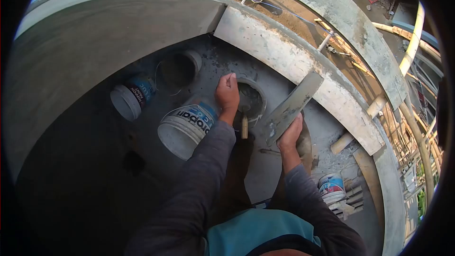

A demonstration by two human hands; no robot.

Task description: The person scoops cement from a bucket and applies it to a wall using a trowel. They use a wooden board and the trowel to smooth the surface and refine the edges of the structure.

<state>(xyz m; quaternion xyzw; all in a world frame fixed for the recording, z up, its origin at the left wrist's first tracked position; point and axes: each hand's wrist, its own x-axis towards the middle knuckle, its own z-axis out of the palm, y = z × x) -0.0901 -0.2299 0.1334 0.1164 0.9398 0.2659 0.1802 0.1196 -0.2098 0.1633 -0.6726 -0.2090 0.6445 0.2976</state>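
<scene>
My right hand (290, 134) is wrapped round the lower end of a long plastering float (295, 109), its flat face smeared with grey mortar. The float is tilted, with its far end up by the low wall. My left hand (227, 96) is closed in a fist at the left rim of a round bucket (262, 90) of wet mortar. Whether anything is inside that fist is hidden. A tool with a wooden handle (244, 127) leans out of the bucket on my side; its other end is in shadow near the mortar.
White paint buckets lie left of my arm, a nearer one (182, 132) and a farther one (128, 102). Beyond stands a dark bucket (177, 71). A curved wall (109, 33) and low ledge (284, 52) enclose me. A small paint pail (332, 187) sits at right; bamboo poles (412, 38) stand outside.
</scene>
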